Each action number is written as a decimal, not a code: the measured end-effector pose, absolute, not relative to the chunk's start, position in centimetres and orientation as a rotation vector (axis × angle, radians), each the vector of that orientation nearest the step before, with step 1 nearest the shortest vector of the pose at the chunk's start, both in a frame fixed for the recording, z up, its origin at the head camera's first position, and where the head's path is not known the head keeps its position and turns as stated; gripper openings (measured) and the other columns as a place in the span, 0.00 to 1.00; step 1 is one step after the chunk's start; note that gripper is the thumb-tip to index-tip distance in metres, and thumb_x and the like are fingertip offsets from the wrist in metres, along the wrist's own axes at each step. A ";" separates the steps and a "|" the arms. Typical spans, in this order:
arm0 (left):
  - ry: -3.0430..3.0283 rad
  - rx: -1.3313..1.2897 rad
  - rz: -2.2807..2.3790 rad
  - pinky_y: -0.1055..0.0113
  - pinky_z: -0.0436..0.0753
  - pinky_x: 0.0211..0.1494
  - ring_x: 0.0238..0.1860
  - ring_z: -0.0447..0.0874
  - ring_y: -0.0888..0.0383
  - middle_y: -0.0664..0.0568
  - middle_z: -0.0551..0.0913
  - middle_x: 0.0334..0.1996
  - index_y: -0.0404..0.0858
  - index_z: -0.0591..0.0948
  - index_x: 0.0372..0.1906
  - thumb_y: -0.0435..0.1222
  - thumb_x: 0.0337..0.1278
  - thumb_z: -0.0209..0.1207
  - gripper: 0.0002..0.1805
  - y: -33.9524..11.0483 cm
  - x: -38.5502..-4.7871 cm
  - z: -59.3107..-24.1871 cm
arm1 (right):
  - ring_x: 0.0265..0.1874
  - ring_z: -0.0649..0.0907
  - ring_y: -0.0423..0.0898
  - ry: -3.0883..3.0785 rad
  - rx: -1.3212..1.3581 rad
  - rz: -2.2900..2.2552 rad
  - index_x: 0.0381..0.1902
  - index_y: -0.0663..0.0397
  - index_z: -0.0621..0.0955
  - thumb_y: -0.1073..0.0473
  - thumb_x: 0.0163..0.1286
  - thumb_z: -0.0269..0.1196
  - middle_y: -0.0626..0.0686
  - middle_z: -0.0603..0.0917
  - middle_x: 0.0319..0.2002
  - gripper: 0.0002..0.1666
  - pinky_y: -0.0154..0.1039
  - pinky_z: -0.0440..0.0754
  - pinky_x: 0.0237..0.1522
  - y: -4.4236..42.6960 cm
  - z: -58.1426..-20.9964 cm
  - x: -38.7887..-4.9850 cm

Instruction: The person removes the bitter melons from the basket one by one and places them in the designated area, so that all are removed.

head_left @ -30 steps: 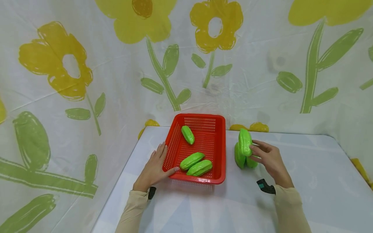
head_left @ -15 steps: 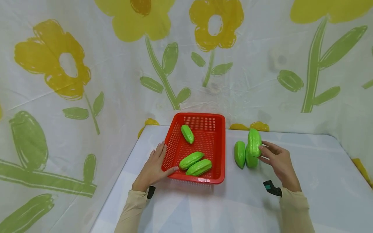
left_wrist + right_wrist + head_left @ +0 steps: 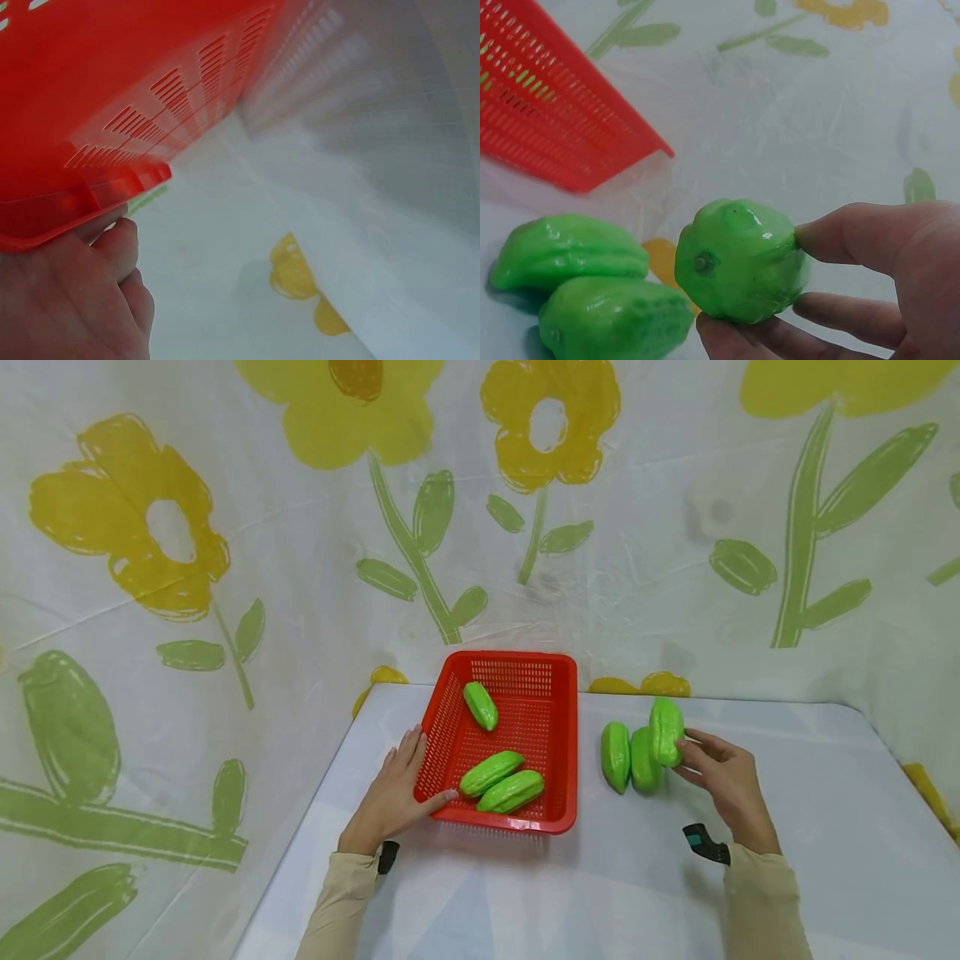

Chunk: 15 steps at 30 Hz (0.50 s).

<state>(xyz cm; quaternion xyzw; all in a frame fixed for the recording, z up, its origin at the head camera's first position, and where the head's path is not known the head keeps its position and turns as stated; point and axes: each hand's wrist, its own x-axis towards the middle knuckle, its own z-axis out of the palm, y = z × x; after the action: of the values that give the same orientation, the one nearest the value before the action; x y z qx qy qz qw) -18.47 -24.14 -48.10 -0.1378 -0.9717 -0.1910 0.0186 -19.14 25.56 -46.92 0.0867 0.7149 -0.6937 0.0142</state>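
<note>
In the head view my right hand (image 3: 727,777) pinches a glossy, ridged green bitter melon (image 3: 666,732) between thumb and fingers. It is upright at the right of two more, one bitter melon (image 3: 616,757) and another bitter melon (image 3: 645,762), lying side by side on the table. The right wrist view shows the held melon (image 3: 739,259) end-on, stem end facing the camera. My left hand (image 3: 390,797) rests on the left rim of a red perforated basket (image 3: 567,743), fingers straight, thumb across the front corner. Inside the basket lie three bitter melons (image 3: 481,706).
The pale table (image 3: 600,893) runs to a white curtain (image 3: 660,527) printed with flowers, behind and at the left. A black wrist strap piece (image 3: 705,843) sticks out beside my right sleeve.
My right hand has carried the bitter melon to the right, from in front of the two on the table to their right side, slightly lower. My left hand stays on the basket.
</note>
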 end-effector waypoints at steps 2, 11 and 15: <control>-3.016 -0.425 -0.595 0.43 0.50 0.87 0.87 0.41 0.45 0.46 0.44 0.86 0.37 0.47 0.84 0.70 0.57 0.58 0.63 -24.2 -18.5 -48.1 | 0.36 0.88 0.27 2.241 0.281 -2.141 0.77 0.73 0.61 0.50 0.76 0.64 0.27 0.84 0.37 0.45 0.28 0.89 0.41 25.7 -47.1 -19.2; -3.015 -0.428 -0.599 0.43 0.50 0.87 0.87 0.41 0.46 0.47 0.44 0.86 0.37 0.47 0.84 0.70 0.58 0.58 0.63 -24.1 -18.5 -48.2 | 0.36 0.86 0.25 2.314 0.353 -2.033 0.77 0.71 0.63 0.48 0.77 0.62 0.26 0.80 0.38 0.43 0.29 0.89 0.43 26.0 -48.0 -19.4; -3.008 -0.435 -0.603 0.43 0.50 0.87 0.87 0.41 0.45 0.46 0.45 0.86 0.36 0.47 0.84 0.70 0.58 0.58 0.63 -24.1 -18.5 -48.2 | 0.36 0.86 0.25 2.337 0.369 -2.003 0.77 0.70 0.64 0.48 0.77 0.62 0.28 0.79 0.39 0.43 0.29 0.89 0.43 26.0 -48.3 -19.4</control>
<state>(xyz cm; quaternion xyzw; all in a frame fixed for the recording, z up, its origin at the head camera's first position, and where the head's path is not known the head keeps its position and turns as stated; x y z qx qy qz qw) -18.49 -24.13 -48.18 -0.1403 -0.9706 -0.1946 0.0214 -19.44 26.04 -48.34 0.1190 0.7536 -0.6461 0.0209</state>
